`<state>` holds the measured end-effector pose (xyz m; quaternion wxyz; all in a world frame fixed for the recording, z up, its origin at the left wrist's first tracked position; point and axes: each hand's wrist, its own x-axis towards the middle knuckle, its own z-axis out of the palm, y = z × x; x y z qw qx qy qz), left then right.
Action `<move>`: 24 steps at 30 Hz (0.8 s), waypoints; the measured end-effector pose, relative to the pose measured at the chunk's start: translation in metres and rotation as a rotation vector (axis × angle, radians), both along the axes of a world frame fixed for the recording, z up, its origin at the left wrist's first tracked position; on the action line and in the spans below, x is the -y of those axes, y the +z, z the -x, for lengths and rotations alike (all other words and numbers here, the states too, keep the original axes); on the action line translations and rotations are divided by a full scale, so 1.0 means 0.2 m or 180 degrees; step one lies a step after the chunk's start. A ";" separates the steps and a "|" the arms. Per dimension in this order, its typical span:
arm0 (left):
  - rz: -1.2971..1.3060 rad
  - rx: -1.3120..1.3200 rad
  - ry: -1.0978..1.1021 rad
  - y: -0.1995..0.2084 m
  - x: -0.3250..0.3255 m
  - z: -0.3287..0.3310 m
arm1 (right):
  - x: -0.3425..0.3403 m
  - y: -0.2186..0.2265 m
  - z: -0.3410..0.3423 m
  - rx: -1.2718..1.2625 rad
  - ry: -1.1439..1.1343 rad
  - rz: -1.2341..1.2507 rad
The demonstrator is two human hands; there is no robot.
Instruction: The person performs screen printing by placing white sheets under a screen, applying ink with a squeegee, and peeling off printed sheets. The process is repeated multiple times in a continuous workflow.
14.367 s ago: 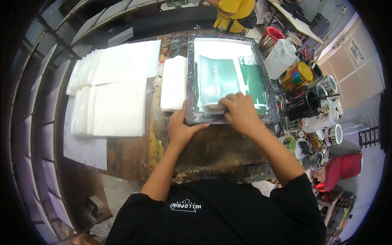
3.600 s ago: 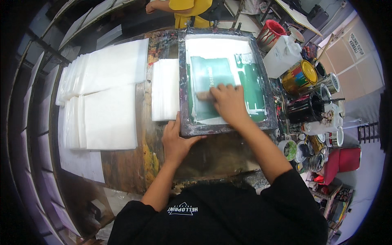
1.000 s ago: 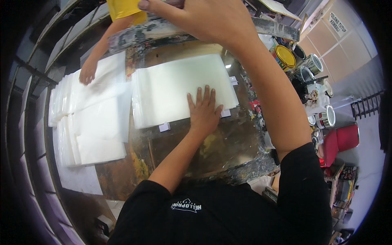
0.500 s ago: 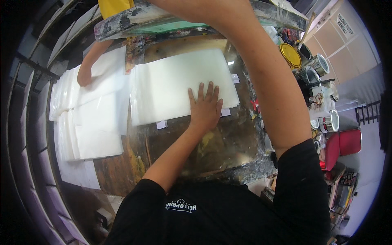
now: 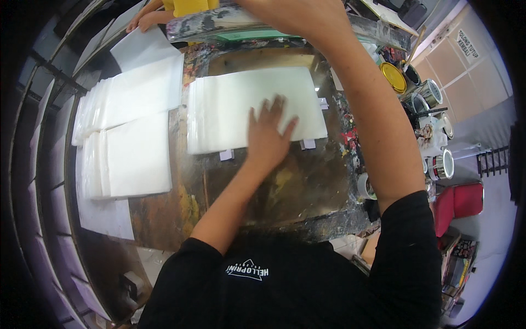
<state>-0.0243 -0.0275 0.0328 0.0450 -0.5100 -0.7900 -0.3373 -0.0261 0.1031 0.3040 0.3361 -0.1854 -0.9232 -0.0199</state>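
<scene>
My left hand [image 5: 267, 129] is spread over the near part of a stack of whitish translucent plastic sheets [image 5: 230, 104], its fingertips blurred by motion. Small white tabs [image 5: 226, 155] stick out at the stack's edges. At the top of the view, my right hand [image 5: 298, 15] reaches to the raised, paint-smeared frame of a printing screen [image 5: 219, 27], whose underside shows a green strip. The right fingers are cut off by the picture's edge, so their grip is hidden.
More piles of whitish sheets [image 5: 137, 164] lie to the left. A co-worker's hands [image 5: 145, 21], by a yellow garment, hold a sheet [image 5: 145, 49] at the far left. Metal racks [image 5: 68, 164] line the left side. Paint cans [image 5: 430, 92] and a red chair [image 5: 460, 200] stand at right.
The co-worker's hand has left the left pile and moved away to the far side, with a sheet lifted. My left hand has shifted slightly over the stack; my right arm stays raised.
</scene>
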 end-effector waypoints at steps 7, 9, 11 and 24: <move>-0.1047 0.3259 -0.0598 0.60 0.47 0.35 | 0.15 -0.51 -0.27 0.0610 0.0459 -0.0109; -0.0931 0.2723 -0.0197 0.35 0.55 0.26 | 0.19 -0.69 -0.37 0.1227 0.0629 0.0341; -0.0301 0.1844 0.0395 0.13 0.63 0.22 | 0.27 -0.84 -0.45 0.1596 0.0689 0.0596; 0.0220 0.0794 0.0613 -0.09 0.69 0.19 | -0.07 -1.27 0.03 0.1426 0.0096 0.0294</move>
